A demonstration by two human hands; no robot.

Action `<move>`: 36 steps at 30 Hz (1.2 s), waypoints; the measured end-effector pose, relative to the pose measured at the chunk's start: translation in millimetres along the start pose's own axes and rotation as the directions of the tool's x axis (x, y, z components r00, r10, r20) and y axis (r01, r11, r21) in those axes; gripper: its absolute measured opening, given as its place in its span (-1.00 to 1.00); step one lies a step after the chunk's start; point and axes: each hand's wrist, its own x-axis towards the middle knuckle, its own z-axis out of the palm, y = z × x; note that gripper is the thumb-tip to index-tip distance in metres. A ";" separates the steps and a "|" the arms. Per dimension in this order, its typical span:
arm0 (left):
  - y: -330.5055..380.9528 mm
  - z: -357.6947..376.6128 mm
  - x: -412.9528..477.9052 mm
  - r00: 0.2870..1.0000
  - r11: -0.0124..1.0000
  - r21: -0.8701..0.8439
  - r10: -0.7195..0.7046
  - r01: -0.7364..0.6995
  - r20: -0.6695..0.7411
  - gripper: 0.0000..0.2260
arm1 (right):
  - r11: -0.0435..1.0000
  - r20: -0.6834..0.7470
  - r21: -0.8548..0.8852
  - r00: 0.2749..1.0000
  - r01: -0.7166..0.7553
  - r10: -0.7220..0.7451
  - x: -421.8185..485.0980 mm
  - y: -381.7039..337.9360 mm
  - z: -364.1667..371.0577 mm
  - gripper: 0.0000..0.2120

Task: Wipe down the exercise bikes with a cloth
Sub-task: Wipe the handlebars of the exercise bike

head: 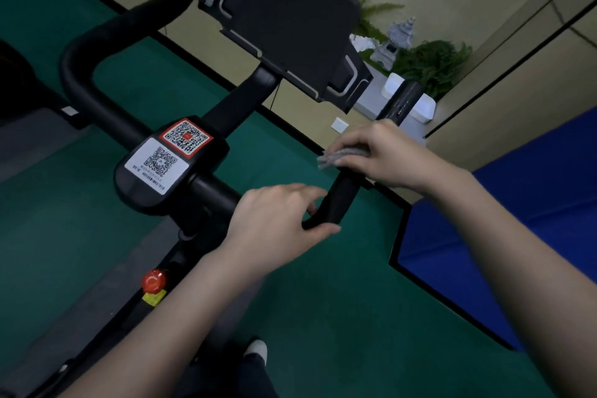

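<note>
Green floor lies open at lower centre. Right hand presses a grey cloth onto the handlebar; left hand fingers curl loosely around its bend.

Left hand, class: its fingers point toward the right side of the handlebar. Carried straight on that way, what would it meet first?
Most likely the black handlebar grip: the left hand already curls its fingers round it, though depth is unclear from this view.

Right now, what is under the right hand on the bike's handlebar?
A grey cloth lies pressed under the right hand against the black handlebar. Only its edge shows past the fingers; the rest, and the bar beneath, are covered.
</note>
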 end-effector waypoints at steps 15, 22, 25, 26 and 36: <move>1.3 -0.7 2.3 0.998 0.999 0.017 -0.046 0.045 0.046 -0.52 | 0.985 0.310 -0.175 0.950 0.009 0.046 37.7 6.6 -2.1 -0.89; 2.1 -1.0 2.0 0.997 0.998 0.023 -0.055 0.053 0.054 -0.49 | 0.992 0.063 -0.100 0.996 0.071 -0.065 14.2 15.3 6.9 -0.89; 1.8 -1.4 2.1 0.997 0.999 0.019 -0.050 0.049 0.063 -0.47 | 0.998 -0.319 -0.046 0.946 0.041 -0.053 -3.4 21.6 24.1 -0.90; 1.9 -1.3 2.4 0.997 0.999 0.017 -0.051 0.050 0.062 -0.47 | 0.999 -0.419 0.001 0.907 0.041 -0.037 -10.2 20.1 33.5 -0.91; 2.6 -1.2 -1.1 0.998 0.998 0.015 -0.056 0.056 0.039 -0.47 | 0.895 -0.854 0.441 0.339 0.069 0.395 -27.8 1.8 103.5 -0.81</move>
